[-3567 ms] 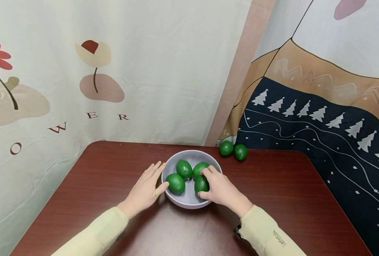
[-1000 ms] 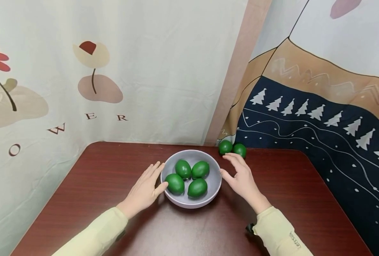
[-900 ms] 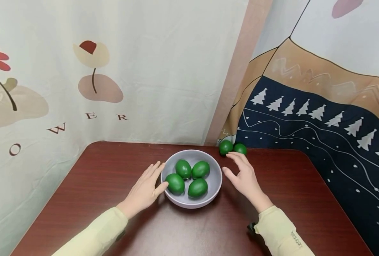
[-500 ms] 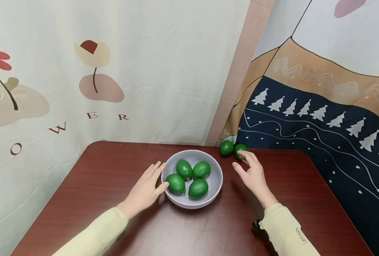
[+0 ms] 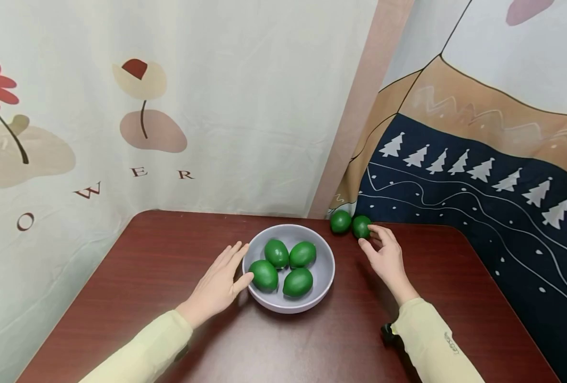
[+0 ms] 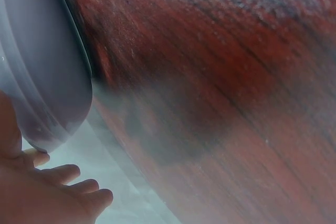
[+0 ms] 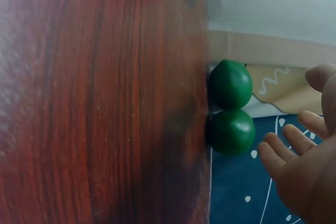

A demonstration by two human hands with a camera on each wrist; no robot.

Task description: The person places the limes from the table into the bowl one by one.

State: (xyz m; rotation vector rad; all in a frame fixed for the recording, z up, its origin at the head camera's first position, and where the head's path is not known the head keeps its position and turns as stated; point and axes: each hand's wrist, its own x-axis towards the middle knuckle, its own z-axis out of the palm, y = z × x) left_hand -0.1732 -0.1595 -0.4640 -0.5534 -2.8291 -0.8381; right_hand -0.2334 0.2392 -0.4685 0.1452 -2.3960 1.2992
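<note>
A pale lavender bowl (image 5: 322, 276) holds several green limes (image 5: 298, 282). At the bowl's left side, the left hand (image 5: 218, 284) touches the rim with straight, spread fingers; in the left wrist view its fingertips lie against the bowl's outer wall (image 6: 50, 56). Beyond the bowl to the right, two more limes sit side by side, a left one (image 5: 340, 221) and a right one (image 5: 361, 227). The right hand (image 5: 388, 260) hovers just right of the right lime, thumb and fingers parted. From the right wrist, a gap shows between this hand (image 7: 307, 177) and the right lime (image 7: 233, 132).
The dark red wooden table (image 5: 168, 250) ends just behind the two outer limes. A pale printed curtain (image 5: 245, 133) hangs along its back edge, and a navy tree-patterned cloth (image 5: 436, 197) hangs at the right.
Earlier, the right hand was on a lime inside the bowl. It has since left the bowl and moved right to the outer right lime. The left hand has stayed at the rim.
</note>
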